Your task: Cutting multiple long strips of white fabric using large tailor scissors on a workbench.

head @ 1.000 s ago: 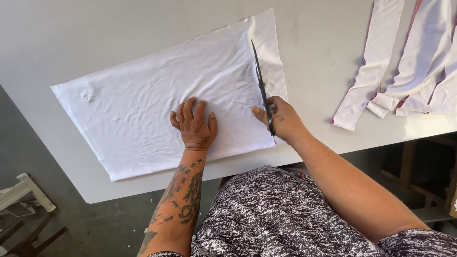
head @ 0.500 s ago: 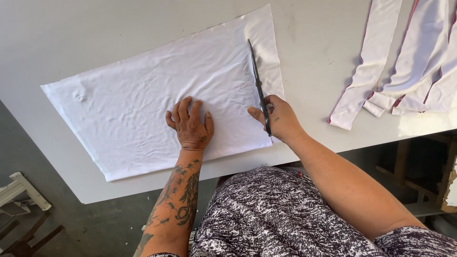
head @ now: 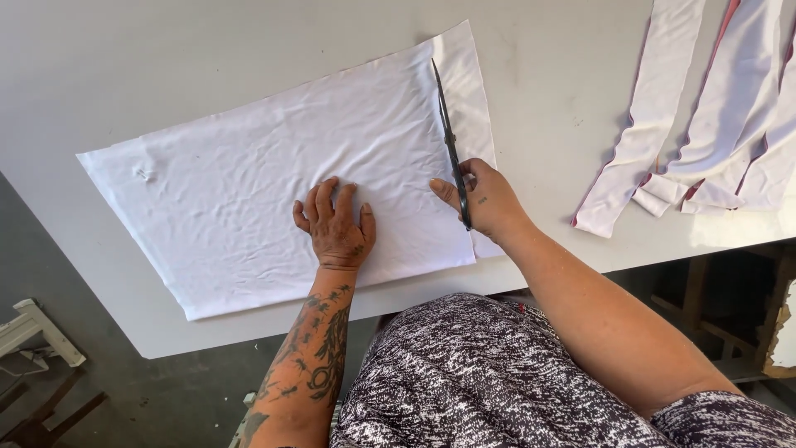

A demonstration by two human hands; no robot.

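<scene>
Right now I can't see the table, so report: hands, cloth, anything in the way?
Left hand flat on white cloth. Right hand grips black scissors, blades along cloth's right side. Cut strips lie apart, far right. Nothing blocks the blades.

The cloth spread flat is plain white, with no print on it. The scissors lying along its right side are black. The surface underneath is a pale, even grey. At the far right, the strips of fabric are white with thin red edging showing along some sides. The left forearm carries dark tattoos of leaves and vines. The person's garment is mottled black and white.
</scene>
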